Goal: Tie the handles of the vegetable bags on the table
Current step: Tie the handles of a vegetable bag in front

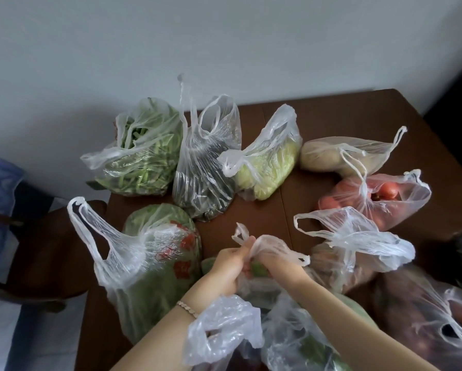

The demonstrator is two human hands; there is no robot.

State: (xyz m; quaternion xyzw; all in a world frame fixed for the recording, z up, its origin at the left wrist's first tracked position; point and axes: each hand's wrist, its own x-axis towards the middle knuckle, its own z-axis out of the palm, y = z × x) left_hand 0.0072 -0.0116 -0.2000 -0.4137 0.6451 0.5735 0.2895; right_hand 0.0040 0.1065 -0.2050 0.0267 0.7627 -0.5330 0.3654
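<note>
Head view: the left hand (228,265) and the right hand (276,265) meet knuckle to knuckle above the near centre of the table (264,218). Each hand grips one handle of the clear plastic bag (262,290) with curled fingers. The left handle (240,232) projects upward past the left thumb. The right handle (291,254) trails to the right of the right hand. A green vegetable shows through the plastic directly beneath the hands. A bracelet (187,309) sits on the left wrist.

Further bags surround this one:
- Left: a large bag with red print (155,263), handles open and upright.
- Right: a bag with gathered handles (358,245).
- Far row, left to right: green beans bag (144,151), dark greens bag (205,167), cabbage bag (267,167), potato bag (339,153).
- Just in front of the potato bag: tomato bag (377,199).

A wooden chair (50,250) stands at the table's left edge.
</note>
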